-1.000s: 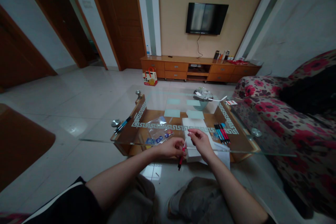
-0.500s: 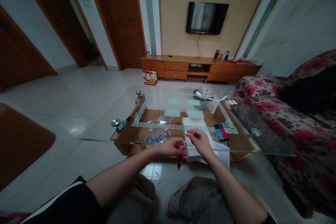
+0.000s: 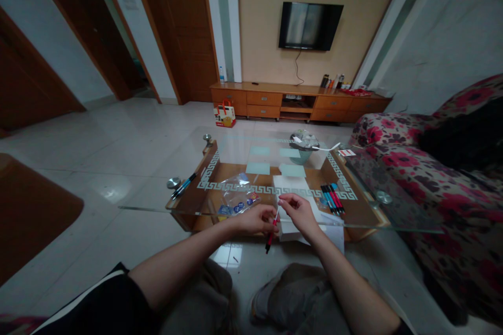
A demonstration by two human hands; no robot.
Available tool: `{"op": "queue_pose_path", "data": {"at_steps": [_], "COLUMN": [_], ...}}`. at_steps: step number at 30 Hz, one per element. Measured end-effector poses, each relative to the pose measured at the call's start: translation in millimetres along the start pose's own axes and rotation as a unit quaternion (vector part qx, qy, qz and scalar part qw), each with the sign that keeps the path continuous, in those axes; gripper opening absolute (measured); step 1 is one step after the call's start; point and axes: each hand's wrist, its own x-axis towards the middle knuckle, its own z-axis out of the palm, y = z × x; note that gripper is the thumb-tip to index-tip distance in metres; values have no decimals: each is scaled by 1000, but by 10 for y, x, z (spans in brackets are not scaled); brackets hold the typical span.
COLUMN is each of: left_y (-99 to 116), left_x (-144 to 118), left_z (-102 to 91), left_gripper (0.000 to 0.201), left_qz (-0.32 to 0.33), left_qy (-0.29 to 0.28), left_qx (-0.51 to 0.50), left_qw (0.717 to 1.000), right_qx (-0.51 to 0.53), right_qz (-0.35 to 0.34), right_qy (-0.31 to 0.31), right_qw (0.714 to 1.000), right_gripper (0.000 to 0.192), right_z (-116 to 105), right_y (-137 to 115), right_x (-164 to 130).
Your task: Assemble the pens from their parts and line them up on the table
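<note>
Two hands on one skinny little job here: the left hand (image 3: 257, 220) has its fingers closed around a red pen (image 3: 269, 243), black end angled down toward the floor, while the right hand (image 3: 298, 212) seems to be pinching the top of a slim white piece (image 3: 279, 210) that lines up with the barrel. Can't tell from this angle whether the white bit actually sits inside the pen or just meets it, it's too small and the fingers cover the join. My guess on the grip: left steadies the fat part, right only needs fingertips because the white piece is so thin. The pen is held up right by the near edge of the glass surface (image 3: 141, 210), over the knees, probably since that's the comfy spot to see and use both hands. Over to the right, a bunch of blue and red pens (image 3: 333, 200) lies side by side, which looks like deliberate lining up so they don't roll about, and a smaller lot of pens (image 3: 184, 187) sits well apart at the left end, maybe to avoid mixing the two. A clear plastic bag (image 3: 239, 196) lies just beyond the left hand, handy if it holds parts, though I can't make out its contents properly.
</note>
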Motion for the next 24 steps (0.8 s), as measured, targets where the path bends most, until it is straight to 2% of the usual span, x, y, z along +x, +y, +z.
{"op": "queue_pose_path", "data": {"at_steps": [7, 12, 24], "left_y": [-44, -47, -111], "left_x": [16, 24, 30], "left_z": [-10, -18, -37], "left_gripper": [49, 50, 63], "left_qz": [-3, -12, 18], "left_qy": [2, 13, 45], "left_qx": [-10, -7, -31], "left_qw": [1000, 1000, 998], "right_qx": [18, 43, 64], "right_qz": [8, 16, 41], "right_qy": [-22, -8, -7], "right_qw": [1000, 999, 997], "right_gripper": [38, 41, 46], "right_z": [0, 6, 23], "right_y": [-19, 1, -13], "right_x": [-2, 17, -5]}}
